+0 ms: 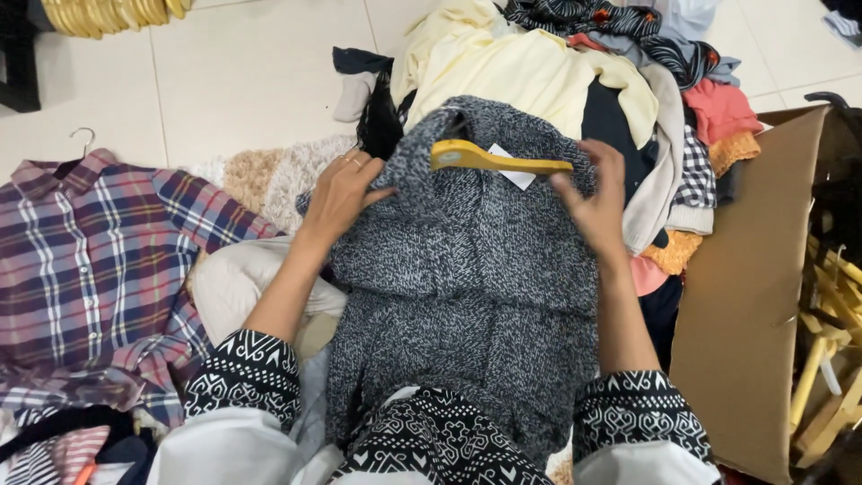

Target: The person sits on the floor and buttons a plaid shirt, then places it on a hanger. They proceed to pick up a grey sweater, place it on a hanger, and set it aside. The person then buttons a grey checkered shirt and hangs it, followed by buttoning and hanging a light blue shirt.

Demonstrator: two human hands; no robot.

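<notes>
Grey marled sweater [467,269] spread over lap; yellow hanger [494,160] half inside neckline; left hand [339,193] pinched on collar, right hand [594,202] gripping hanger end; hanger best kept level while collar is eased over.

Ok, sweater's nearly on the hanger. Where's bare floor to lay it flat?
Bare tile floor lies at upper left, bordered by the plaid shirt, the shaggy rug and the clothes pile. The right side is crowded: cardboard box and loose wooden hangers. Both hands grip the grey sweater.
</notes>
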